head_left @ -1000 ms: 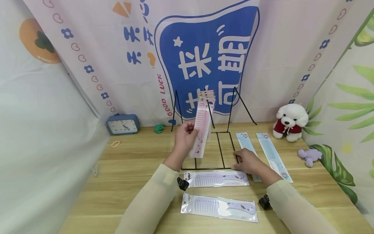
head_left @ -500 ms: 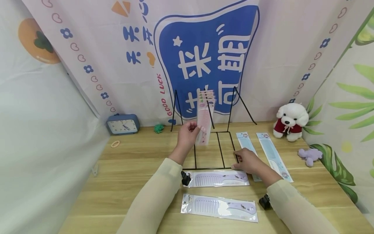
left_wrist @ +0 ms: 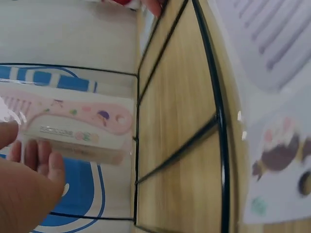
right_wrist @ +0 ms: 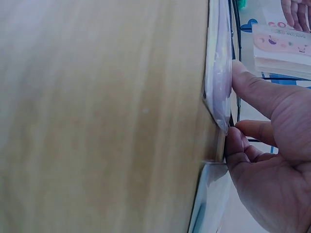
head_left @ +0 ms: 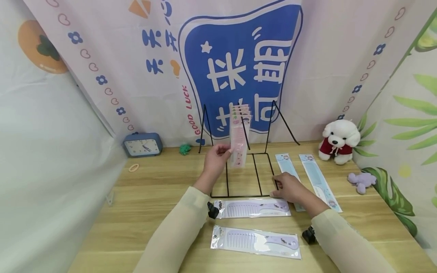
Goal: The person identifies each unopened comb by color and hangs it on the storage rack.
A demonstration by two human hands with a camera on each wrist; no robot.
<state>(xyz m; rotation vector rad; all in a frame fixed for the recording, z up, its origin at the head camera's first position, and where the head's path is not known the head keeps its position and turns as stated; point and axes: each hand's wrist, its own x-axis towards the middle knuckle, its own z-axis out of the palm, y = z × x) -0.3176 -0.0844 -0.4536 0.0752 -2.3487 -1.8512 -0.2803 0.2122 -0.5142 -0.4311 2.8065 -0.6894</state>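
Several packaged pink combs [head_left: 239, 140] hang one behind another from the middle prong of a black wire display rack [head_left: 257, 174]. My left hand [head_left: 216, 161] is at the left edge of these packs, its fingertips right by the sleeve. In the left wrist view, the thumb and loosely bent fingers [left_wrist: 43, 160] stand apart beside the lower edge of the pink comb packs [left_wrist: 82, 116]. My right hand [head_left: 288, 186] grips the front right corner of the rack's base. The right wrist view shows its thumb [right_wrist: 252, 90] and curled fingers at the rod.
Two packaged purple combs [head_left: 256, 242] lie in front of the rack. Two packaged blue combs [head_left: 320, 182] lie to its right. A plush dog [head_left: 341, 140] and a purple toy [head_left: 362, 182] sit far right. At left are a blue clock [head_left: 143, 145], a green toy [head_left: 185, 149] and a ring [head_left: 134, 167].
The front pink comb pack, tilted forward in my left hand a second ago, now hangs straight with the others. My left hand has drawn back to its left edge. My right hand has not moved.
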